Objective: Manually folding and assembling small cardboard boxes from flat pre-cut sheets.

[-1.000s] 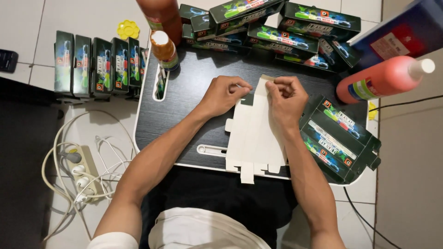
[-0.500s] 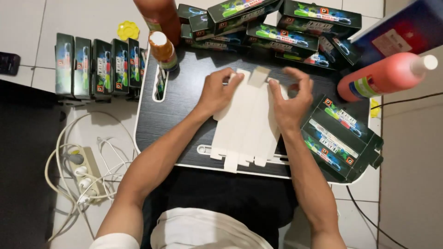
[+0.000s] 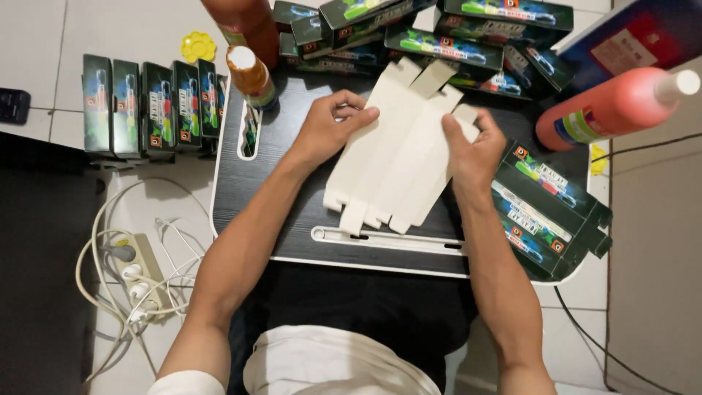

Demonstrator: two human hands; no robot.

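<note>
Both hands (image 3: 330,132) (image 3: 472,150) on white carton blank (image 3: 398,157), printed side hidden.

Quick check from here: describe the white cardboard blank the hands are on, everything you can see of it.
The white cardboard blank is a flat, unfolded box cut-out, plain unprinted side up, creased into long parallel panels. Small tabs stick out at both ends. It lies slanted on the black lap desk, its far end toward the piled green boxes. The left hand grips its left edge near the top; the right hand presses its right edge. It looks like thin, slightly bowed card.
</note>
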